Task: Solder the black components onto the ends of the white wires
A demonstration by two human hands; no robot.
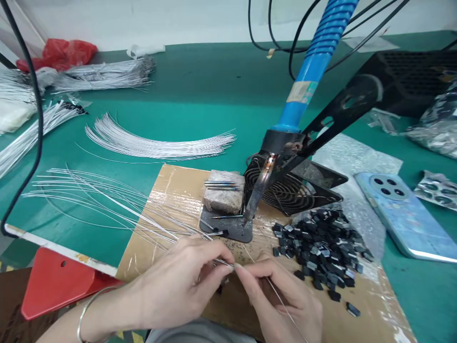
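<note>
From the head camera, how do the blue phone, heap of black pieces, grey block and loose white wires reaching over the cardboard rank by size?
Largest to smallest, by overall spread:
1. Loose white wires
2. Heap of black pieces and blue phone: too alike to rank
3. Grey block

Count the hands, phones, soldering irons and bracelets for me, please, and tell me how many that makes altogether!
Hands: 2 (left hand, right hand)
Phones: 1 (blue phone)
Soldering irons: 1 (blue-handled soldering iron)
Bracelets: 1 (silvery bracelet)
Total: 5
</note>
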